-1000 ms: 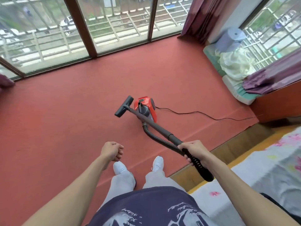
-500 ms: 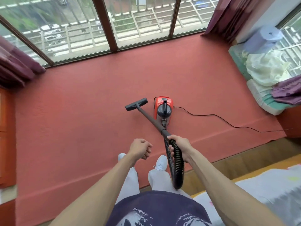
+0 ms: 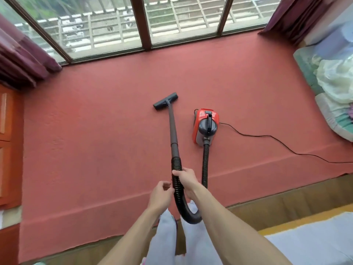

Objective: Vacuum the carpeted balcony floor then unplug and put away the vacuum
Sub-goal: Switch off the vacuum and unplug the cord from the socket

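A small red and black canister vacuum stands on the red carpet. Its ribbed black hose loops back toward me and joins a dark wand, which ends in a flat floor nozzle resting on the carpet left of the canister. My right hand is shut on the ribbed hose just below the wand. Just left of that grip, my left hand is loosely curled with its fingertips at the hose. A black power cord runs from the canister off to the right.
Floor-length windows with dark frames line the far side. Purple curtains hang at the far left and far right. Cushions and crumpled cloth are piled at the right. An orange cabinet stands at the left; a wooden step lies behind me.
The nozzle has swung from right of centre to the left of the canister, and the wand now points straight ahead. My left hand has moved in to the hose. My view turned left.
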The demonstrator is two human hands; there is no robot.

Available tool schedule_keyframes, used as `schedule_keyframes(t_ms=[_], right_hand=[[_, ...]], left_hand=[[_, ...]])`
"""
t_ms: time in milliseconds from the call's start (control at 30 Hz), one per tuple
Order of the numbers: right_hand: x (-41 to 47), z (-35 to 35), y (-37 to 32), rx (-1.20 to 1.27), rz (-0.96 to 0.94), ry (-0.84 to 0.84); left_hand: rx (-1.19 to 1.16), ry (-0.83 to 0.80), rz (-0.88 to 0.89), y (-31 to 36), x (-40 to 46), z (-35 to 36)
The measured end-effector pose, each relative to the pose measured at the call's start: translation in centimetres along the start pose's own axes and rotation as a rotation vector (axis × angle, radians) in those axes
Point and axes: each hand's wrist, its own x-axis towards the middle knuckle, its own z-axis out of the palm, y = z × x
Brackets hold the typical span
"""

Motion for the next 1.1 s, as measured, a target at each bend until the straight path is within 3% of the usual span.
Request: schedule_keyframes(t_ms=[167, 333, 433, 533, 600, 733, 933, 1100], right_hand=[[3.4, 2.6, 5.9, -0.053, -0.012, -0.087], [7.8, 7.2, 8.9, -0.358, -0.006, -0.267], [9.4, 9.0, 7.6, -0.621, -0.069, -0.265], [11.5, 8.8, 6.3, -0.684, -0.069, -0.210], [12.6, 8.0, 5.5, -0.726, -0.049, -0.151], [12.7, 7.0, 2.5, -0.702, -0.076, -0.057], [8.6, 3.8, -3.8, -1.133, -0.282, 0.003], [5.9, -2.6, -10.3, -1.248, -0.403, 0.094]], left_hand=[[-0.024, 0.016, -0.030, -4.9, 5.0, 0.8], [0.077, 0.154, -0.102, -11.1, 11.6, -2.5], [0.153, 0.332, -0.145, -14.4, 15.0, -7.1], [0.259, 0.512, -0.210, -16.8, 17.7, -11.4], [0.304, 0.540, -0.239, -16.8, 18.5, -12.6], [0.315, 0.429, -0.100, -13.2, 18.6, -11.1], [0.348, 0.171, 0.124, -4.1, 16.6, -6.5], [0.342, 0.093, 0.164, 3.9, 15.5, -3.8]])
